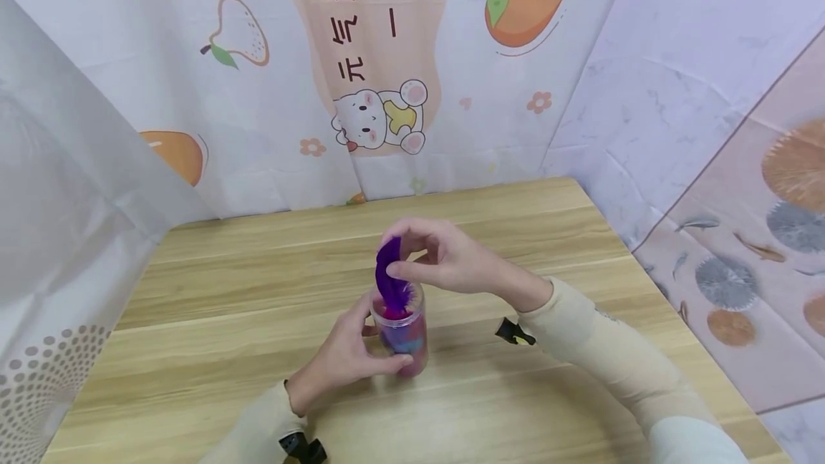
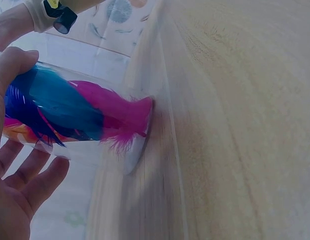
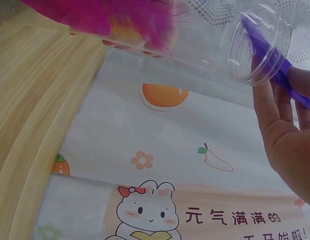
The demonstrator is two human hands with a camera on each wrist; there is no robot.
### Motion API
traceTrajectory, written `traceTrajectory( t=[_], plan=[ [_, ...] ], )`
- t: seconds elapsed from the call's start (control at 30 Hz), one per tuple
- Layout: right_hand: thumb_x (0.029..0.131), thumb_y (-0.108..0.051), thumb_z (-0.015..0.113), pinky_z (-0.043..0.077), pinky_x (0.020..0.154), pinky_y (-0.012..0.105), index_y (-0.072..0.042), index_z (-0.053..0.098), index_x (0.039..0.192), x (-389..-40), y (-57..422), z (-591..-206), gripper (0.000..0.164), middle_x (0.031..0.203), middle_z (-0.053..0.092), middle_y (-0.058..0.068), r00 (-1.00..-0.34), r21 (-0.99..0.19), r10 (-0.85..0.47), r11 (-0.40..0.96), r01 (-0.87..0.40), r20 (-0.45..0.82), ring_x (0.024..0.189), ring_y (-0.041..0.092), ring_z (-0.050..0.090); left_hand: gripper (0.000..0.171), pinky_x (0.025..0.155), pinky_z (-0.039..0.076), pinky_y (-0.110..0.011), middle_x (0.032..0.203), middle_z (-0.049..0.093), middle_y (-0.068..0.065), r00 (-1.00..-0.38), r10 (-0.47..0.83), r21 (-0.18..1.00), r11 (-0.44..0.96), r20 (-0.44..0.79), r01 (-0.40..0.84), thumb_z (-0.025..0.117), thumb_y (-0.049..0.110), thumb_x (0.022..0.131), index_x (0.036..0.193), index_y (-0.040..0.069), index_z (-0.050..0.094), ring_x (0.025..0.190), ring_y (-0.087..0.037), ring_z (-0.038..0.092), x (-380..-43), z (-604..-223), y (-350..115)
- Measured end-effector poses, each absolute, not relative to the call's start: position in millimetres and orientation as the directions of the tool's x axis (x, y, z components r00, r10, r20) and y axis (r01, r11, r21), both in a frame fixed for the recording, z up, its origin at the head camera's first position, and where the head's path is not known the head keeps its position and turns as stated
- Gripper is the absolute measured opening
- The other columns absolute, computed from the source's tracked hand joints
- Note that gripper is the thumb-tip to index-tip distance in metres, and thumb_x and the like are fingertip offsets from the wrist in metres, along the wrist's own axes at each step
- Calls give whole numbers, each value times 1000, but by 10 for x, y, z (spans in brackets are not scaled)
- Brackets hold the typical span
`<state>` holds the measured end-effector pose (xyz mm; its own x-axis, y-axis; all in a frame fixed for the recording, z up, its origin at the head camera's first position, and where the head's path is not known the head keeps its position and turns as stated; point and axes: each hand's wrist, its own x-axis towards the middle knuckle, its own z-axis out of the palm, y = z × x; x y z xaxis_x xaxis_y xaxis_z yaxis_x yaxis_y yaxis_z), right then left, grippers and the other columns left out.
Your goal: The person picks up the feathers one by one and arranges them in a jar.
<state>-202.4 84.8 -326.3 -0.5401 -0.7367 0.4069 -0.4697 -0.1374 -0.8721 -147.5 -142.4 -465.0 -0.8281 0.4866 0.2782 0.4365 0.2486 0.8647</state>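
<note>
A clear plastic jar (image 1: 412, 349) stands upright on the table, its mouth uncovered. Pink, teal, dark blue and orange feathers (image 2: 70, 102) fill its lower part. My left hand (image 1: 351, 353) grips the jar from the left side, thumb in front and fingers behind. Above the rim, my right hand (image 1: 438, 256) pinches a purple feather (image 1: 389, 271) between thumb and fingers. In the right wrist view, the tip of the purple feather (image 3: 262, 47) reaches into the jar's mouth (image 3: 260, 45).
The wooden table (image 1: 258, 292) spreads out around the jar. A printed cloth (image 1: 271, 120) hangs behind it, with more cloth on both sides. Black wrist cameras (image 1: 514, 331) are strapped to both forearms.
</note>
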Motion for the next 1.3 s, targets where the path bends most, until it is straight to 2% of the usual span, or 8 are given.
traceTrajectory(
  t=[0.23, 0.43, 0.63, 0.73, 0.93, 1.17, 1.3],
  plan=[
    [94, 9, 64, 62, 72, 44, 3, 59, 118, -2036, 857, -3266, 25, 105, 67, 12, -538, -874, -737, -146, -464, 409, 95, 29, 68, 92, 82, 57, -41, 133, 59, 4, -827, 489, 869, 239, 277, 433, 92, 35, 74, 150, 31, 39, 117, -22, 59, -1487, -4661, -1424],
    [95, 6, 65, 62, 71, 45, 0, 61, 113, -2037, 865, -3265, 19, 101, 67, 11, -552, -878, -731, -135, -460, 402, 92, 28, 67, 98, 83, 58, -41, 135, 58, 3, -825, 494, 869, 241, 273, 432, 92, 36, 74, 154, 31, 36, 119, -23, 59, -1476, -4651, -1425],
    [95, 8, 64, 62, 74, 46, 2, 60, 113, -2050, 859, -3265, 20, 101, 65, 13, -546, -884, -733, -162, -439, 405, 90, 32, 67, 99, 83, 58, -40, 139, 56, 1, -821, 495, 869, 227, 286, 440, 93, 35, 74, 155, 30, 35, 122, -24, 58, -1478, -4642, -1424],
    [95, 8, 64, 62, 74, 46, 1, 60, 113, -2054, 860, -3260, 20, 101, 65, 13, -548, -881, -728, -162, -445, 411, 91, 31, 67, 96, 83, 58, -40, 137, 57, 2, -823, 491, 869, 228, 286, 438, 93, 35, 74, 152, 30, 38, 121, -23, 58, -1482, -4644, -1426],
    [94, 9, 65, 62, 73, 47, 1, 61, 112, -2058, 884, -3260, 20, 100, 65, 12, -565, -883, -717, -153, -444, 409, 89, 30, 67, 84, 84, 57, -41, 131, 59, -7, -824, 495, 876, 225, 274, 427, 92, 34, 75, 143, 26, 44, 116, -23, 57, -1492, -4654, -1423],
    [94, 9, 64, 61, 74, 48, 1, 61, 112, -2059, 905, -3262, 20, 100, 65, 13, -565, -889, -720, -158, -430, 402, 88, 31, 67, 84, 85, 57, -41, 130, 58, -2, -826, 494, 878, 225, 272, 423, 93, 34, 74, 143, 24, 45, 116, -23, 57, -1484, -4648, -1419],
    [94, 9, 65, 61, 74, 49, 3, 61, 112, -2066, 928, -3256, 20, 100, 65, 14, -567, -886, -716, -162, -434, 409, 88, 31, 67, 84, 83, 58, -41, 129, 59, -5, -820, 496, 868, 229, 285, 440, 92, 34, 75, 142, 24, 45, 114, -23, 58, -1482, -4652, -1424]
  ],
)
